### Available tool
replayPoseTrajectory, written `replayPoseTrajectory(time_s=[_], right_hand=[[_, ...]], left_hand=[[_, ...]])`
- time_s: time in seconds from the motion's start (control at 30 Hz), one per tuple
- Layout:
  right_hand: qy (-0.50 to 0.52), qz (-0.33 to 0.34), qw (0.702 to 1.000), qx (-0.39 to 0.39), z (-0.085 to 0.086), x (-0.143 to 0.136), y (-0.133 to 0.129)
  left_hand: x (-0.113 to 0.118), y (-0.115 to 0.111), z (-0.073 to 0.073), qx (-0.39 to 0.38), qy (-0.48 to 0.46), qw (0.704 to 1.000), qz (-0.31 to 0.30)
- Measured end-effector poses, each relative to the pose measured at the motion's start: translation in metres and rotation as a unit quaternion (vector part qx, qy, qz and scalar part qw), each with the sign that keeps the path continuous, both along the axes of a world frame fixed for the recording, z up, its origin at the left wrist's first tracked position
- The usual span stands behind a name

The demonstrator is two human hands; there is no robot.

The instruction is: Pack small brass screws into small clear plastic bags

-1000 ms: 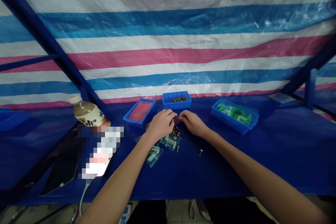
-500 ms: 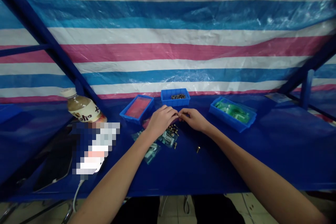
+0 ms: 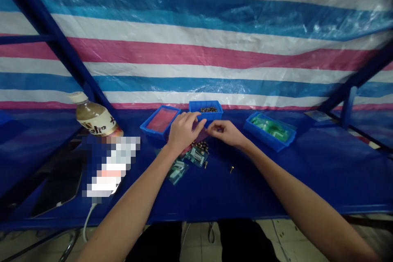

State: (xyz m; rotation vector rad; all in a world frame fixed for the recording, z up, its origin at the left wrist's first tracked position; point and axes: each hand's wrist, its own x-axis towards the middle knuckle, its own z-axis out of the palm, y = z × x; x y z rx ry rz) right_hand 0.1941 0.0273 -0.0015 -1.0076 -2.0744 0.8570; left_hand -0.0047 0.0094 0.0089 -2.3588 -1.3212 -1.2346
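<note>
My left hand (image 3: 183, 132) is over the small parts, its thumb and fingers apart with nothing visible between them. Thumb and index finger of my right hand (image 3: 229, 133) meet in a pinch; what they hold, if anything, is too small to make out. A dark pinkish translucent sheet or bag (image 3: 201, 135) shows between the hands, partly covered by the left. Just below lies a pile of small brass-coloured screws (image 3: 201, 146). Clear bags with pale metal pieces (image 3: 197, 156) lie beside it. One loose screw (image 3: 231, 169) and another (image 3: 205, 164) rest on the table.
Behind my hands stands a blue bin of small metal parts (image 3: 205, 117). A blue bin with pink sheets (image 3: 153, 132) is at left, and one with green bags (image 3: 266, 137) at right. A bottle (image 3: 95, 118), a blurred-out object with a cable (image 3: 89, 221) and a dark tablet (image 3: 58, 186) lie left.
My hands have drawn apart, and my left thumb has come away from its fingers. The pinkish sheet now shows between them. The view has tilted slightly.
</note>
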Motion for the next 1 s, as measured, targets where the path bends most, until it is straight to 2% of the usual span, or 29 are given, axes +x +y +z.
replayPoseTrajectory(time_s=[0.1, 0.13, 0.27, 0.4, 0.53, 0.6, 0.77, 0.9, 1.0], right_hand=[[0.075, -0.17, 0.982, 0.03, -0.006, -0.004, 0.005], [0.081, -0.194, 0.977, 0.023, -0.009, -0.005, 0.007], [0.08, -0.166, 0.983, 0.002, -0.02, -0.005, 0.005], [0.039, -0.193, 0.977, 0.086, -0.019, -0.001, 0.002], [-0.07, -0.24, 0.956, 0.154, -0.014, 0.014, 0.005], [-0.124, -0.233, 0.952, 0.153, -0.014, 0.022, 0.008], [-0.217, -0.141, 0.956, 0.14, -0.016, 0.031, 0.011], [-0.207, -0.122, 0.964, 0.113, -0.012, 0.029, 0.007], [-0.169, -0.053, 0.983, 0.05, -0.005, 0.027, -0.001]], left_hand=[[0.001, -0.004, 0.002, 0.004, -0.001, 1.0, 0.007], [0.002, -0.006, 0.002, 0.001, -0.001, 1.0, 0.008], [0.0, -0.006, 0.003, -0.017, -0.006, 0.999, 0.033], [-0.003, 0.0, 0.0, -0.031, -0.012, 0.997, 0.075], [-0.005, 0.005, -0.005, -0.035, -0.008, 0.993, 0.111], [-0.004, 0.006, -0.006, -0.036, -0.002, 0.992, 0.12], [-0.003, 0.005, -0.006, -0.048, 0.017, 0.99, 0.132], [-0.003, 0.005, -0.006, -0.053, 0.027, 0.99, 0.129], [-0.003, 0.005, -0.006, -0.049, 0.03, 0.99, 0.127]])
